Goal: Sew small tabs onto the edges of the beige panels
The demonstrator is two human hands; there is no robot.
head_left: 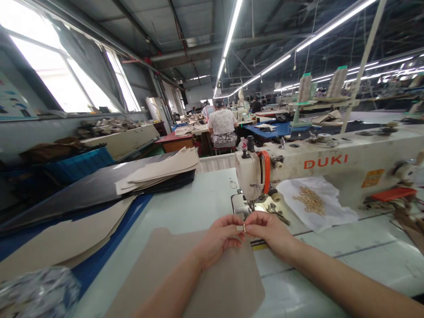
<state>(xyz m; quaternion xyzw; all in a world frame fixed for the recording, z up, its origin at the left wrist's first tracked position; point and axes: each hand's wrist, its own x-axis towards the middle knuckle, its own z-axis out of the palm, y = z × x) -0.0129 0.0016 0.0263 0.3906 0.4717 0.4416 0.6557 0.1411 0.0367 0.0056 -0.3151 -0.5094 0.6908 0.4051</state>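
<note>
Just in front of the sewing machine (249, 174), my two hands meet fingertip to fingertip. My left hand (222, 236) pinches a small beige strip (239, 228). My right hand (266, 229) is closed on a small gold metal ring (244, 227), at the strip's end; whether the strip passes through it I cannot tell. Beneath my left hand and forearm a large grey-beige panel (159, 265) lies flat on the pale table (195, 201). Similar gold pieces (310, 201) are heaped on a white plastic sheet (341, 214) beside the machine.
Stacks of beige panels (159, 170) lie to the left, with more panels (73, 238) nearer me. A clear plastic bag (39, 291) sits at the lower left. Thread cones (304, 88) stand behind the machine. A seated person (222, 121) is farther ahead.
</note>
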